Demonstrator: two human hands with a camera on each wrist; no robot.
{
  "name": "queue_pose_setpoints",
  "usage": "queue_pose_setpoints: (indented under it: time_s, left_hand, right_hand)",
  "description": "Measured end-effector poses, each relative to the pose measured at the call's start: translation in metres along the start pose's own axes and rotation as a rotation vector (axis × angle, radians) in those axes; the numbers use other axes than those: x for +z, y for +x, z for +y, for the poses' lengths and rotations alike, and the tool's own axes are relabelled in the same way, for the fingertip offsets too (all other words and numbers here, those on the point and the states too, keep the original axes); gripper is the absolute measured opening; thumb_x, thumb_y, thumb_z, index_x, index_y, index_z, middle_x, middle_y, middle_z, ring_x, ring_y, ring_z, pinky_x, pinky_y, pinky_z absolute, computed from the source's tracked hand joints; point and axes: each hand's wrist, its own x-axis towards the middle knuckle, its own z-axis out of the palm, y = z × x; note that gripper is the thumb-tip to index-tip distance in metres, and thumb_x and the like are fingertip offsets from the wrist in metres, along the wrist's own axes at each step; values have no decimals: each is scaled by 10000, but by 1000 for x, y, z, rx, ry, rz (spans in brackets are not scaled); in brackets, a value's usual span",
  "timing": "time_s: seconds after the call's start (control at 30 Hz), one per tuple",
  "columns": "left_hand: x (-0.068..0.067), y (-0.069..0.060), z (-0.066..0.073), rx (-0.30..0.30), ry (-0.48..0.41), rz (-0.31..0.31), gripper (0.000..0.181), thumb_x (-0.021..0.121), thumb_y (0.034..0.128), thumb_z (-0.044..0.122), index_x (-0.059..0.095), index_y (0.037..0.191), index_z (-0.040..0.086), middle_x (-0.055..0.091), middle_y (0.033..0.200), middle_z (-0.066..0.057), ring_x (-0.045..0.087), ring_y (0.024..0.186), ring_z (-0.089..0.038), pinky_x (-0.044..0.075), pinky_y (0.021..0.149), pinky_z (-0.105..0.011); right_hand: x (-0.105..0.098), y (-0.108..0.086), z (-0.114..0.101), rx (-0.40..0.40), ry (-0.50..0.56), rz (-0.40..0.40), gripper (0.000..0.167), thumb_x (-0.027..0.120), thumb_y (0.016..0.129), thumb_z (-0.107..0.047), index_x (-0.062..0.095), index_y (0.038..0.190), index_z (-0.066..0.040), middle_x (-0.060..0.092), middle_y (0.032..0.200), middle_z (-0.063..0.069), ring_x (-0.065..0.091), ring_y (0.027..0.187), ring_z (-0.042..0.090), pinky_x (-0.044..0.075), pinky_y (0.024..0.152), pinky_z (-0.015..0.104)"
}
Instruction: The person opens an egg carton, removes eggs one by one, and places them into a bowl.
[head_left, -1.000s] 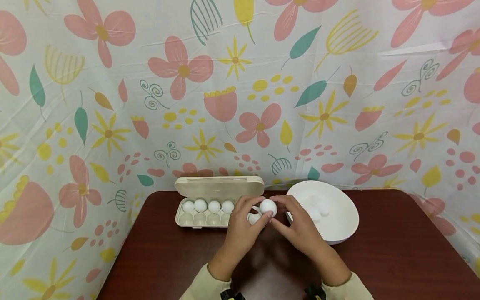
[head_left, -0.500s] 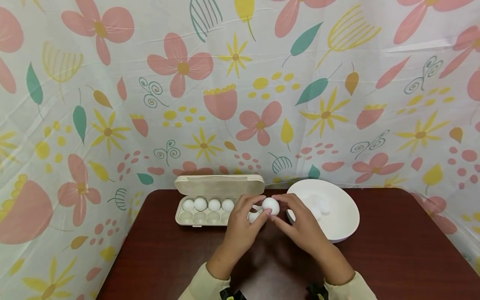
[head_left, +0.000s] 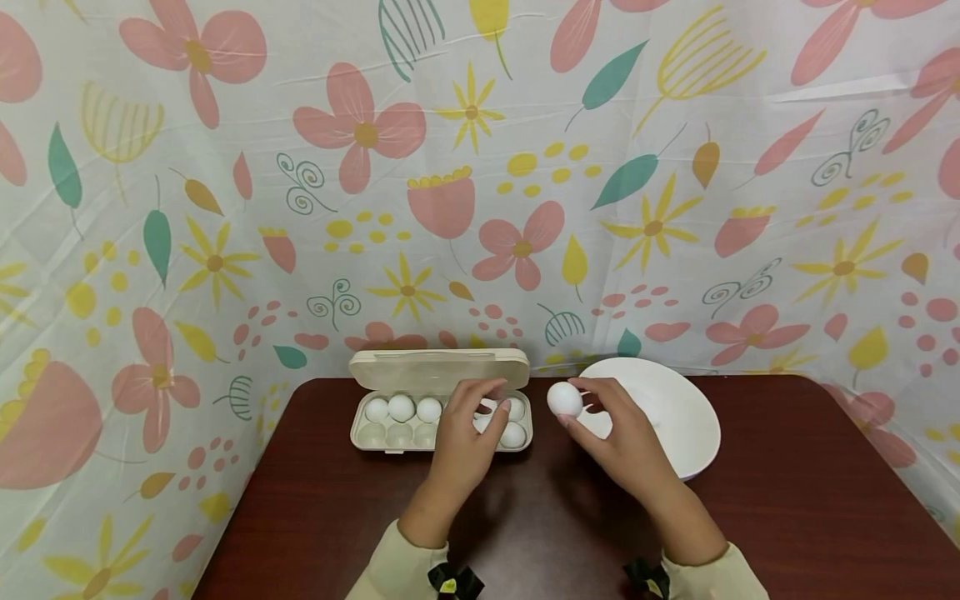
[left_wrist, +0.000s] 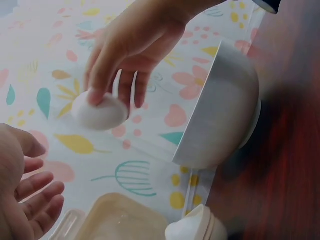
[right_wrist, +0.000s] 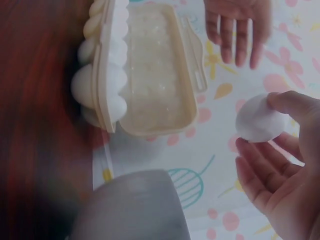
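Note:
My right hand point(head_left: 626, 433) pinches a white egg point(head_left: 565, 400) between thumb and fingers, at the left of the white bowl point(head_left: 701, 433). In the right wrist view that egg point(right_wrist: 261, 119) is between the thumb and fingertips. My left hand point(head_left: 463, 437) hangs over the right half of the egg carton point(head_left: 393, 451) with nothing in it, thumb and fingers apart. The carton's back row holds several eggs point(head_left: 401, 408); one egg point(head_left: 513, 435) lies at the right end of its front row, whose left cups have no eggs. My left hand hides some cups.
The carton's lid point(head_left: 438, 372) stands raised at the back. A dark red table point(head_left: 315, 517) lies under everything, and a flower-patterned cloth point(head_left: 480, 183) hangs behind it. The bowl's inside is partly hidden by my right hand.
The two hands were together on the egg; now the left has let go and moved left over the carton. My right hand holds the egg slightly further right and higher.

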Motion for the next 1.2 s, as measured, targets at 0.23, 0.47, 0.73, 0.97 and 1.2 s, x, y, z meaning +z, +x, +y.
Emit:
queue_pose_setpoints:
  time_s: [0.23, 0.47, 0.73, 0.97, 1.2]
  left_hand:
    - [-7, 2, -9, -62, 91, -75, 324, 691, 960, 164, 663, 1282, 166, 631, 1212, -9, 634, 1096, -158, 562, 869, -387]
    - [-11, 4, -18, -143, 208, -153, 369, 732, 926, 156, 667, 1289, 155, 614, 1265, -43, 622, 1153, -220, 540, 917, -420]
    - [-10, 5, -29, -181, 222, -159, 378, 742, 922, 176, 670, 1292, 148, 618, 1244, -56, 633, 1093, -238, 541, 901, -413]
    - [-11, 6, -37, -199, 264, -168, 399, 759, 901, 163, 676, 1286, 98, 629, 1238, -74, 635, 1139, -254, 541, 944, -443]
    - [-11, 5, -43, -260, 274, -227, 397, 764, 896, 185, 679, 1270, 80, 629, 1229, -103, 619, 1167, -297, 529, 954, -472]
  right_hand:
    - [-8, 2, 9, 82, -49, -4, 476, 824, 837, -107, 620, 1267, -93, 639, 1142, 34, 694, 910, 168, 562, 815, 286]
    - [-19, 4, 17, 152, -73, -2, 441, 782, 888, -138, 611, 1290, -78, 633, 1174, 81, 703, 923, 242, 564, 820, 267]
    - [-26, 3, 30, 233, -119, -46, 440, 766, 906, -176, 597, 1295, -55, 619, 1215, 140, 706, 966, 296, 561, 828, 272]
    - [-34, 3, 38, 347, -138, -188, 462, 730, 937, -225, 582, 1331, -36, 605, 1210, 191, 689, 996, 337, 565, 889, 533]
    - [-39, 2, 42, 383, -168, -331, 457, 744, 918, -266, 632, 1291, -26, 654, 1160, 175, 723, 951, 305, 576, 840, 478]
